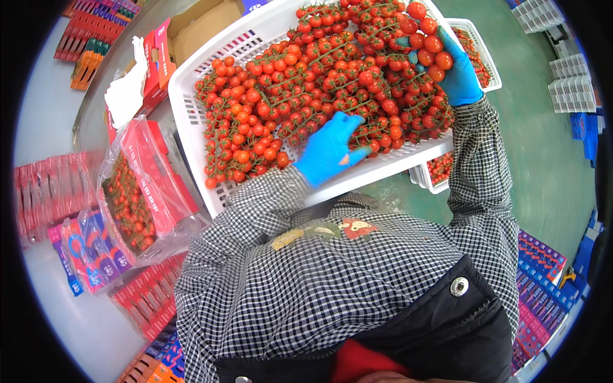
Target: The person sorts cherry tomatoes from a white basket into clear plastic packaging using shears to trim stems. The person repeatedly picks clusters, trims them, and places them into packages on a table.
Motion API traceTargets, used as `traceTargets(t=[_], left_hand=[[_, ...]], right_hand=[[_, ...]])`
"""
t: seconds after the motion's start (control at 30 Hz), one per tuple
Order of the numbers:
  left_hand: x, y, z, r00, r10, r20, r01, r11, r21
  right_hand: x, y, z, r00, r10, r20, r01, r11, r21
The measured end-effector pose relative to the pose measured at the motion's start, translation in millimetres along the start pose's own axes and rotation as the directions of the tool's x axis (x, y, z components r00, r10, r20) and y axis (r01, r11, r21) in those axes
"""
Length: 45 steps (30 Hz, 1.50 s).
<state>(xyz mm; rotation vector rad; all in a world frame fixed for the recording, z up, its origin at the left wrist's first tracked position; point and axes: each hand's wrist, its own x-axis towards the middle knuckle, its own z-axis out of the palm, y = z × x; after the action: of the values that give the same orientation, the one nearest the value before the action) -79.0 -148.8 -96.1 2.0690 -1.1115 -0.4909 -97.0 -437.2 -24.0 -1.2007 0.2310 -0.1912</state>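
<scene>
A white plastic crate (191,139) before me holds many red cherry tomatoes on the vine (287,100), laid in rows with green stems. My right hand (460,76), in a blue glove, grips a cherry tomato cluster (433,45) above the crate's right side; its fingertips show between the fruits. Over the near middle of the crate, my left hand (325,151), also blue-gloved, has its thumb and fingers apart just over the tomatoes. It is slightly blurred, and whether its fingertips touch the fruit is hard to tell.
To the left stands a red carton of vine tomatoes in clear plastic (131,206). White paper (125,98) lies by an open cardboard box (203,28). Another crate of tomatoes (491,79) sits lower at right. Stacks of folded red cartons (55,191) lie at far left.
</scene>
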Motion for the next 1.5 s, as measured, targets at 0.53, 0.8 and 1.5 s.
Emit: traceTargets(t=[0.53,0.8,1.5], left_hand=[[-6.7,-2.7,-66.9,0.999,0.05,-0.022,-0.048,0.995,0.086],[46.2,-14.4,20.7,0.98,-0.018,-0.199,0.053,0.983,0.175],[-398.7,-149.3,-353.6,0.399,-0.29,-0.87,0.528,0.848,-0.041]], right_hand=[[-1.0,-0.5,-16.9,0.997,-0.057,-0.059,0.064,0.992,0.112],[-1.3,-1.4,-14.9,1.0,-0.031,-0.003,0.03,0.99,-0.14],[4.0,57.2,129.8,0.934,0.336,0.12,-0.321,0.939,-0.124]])
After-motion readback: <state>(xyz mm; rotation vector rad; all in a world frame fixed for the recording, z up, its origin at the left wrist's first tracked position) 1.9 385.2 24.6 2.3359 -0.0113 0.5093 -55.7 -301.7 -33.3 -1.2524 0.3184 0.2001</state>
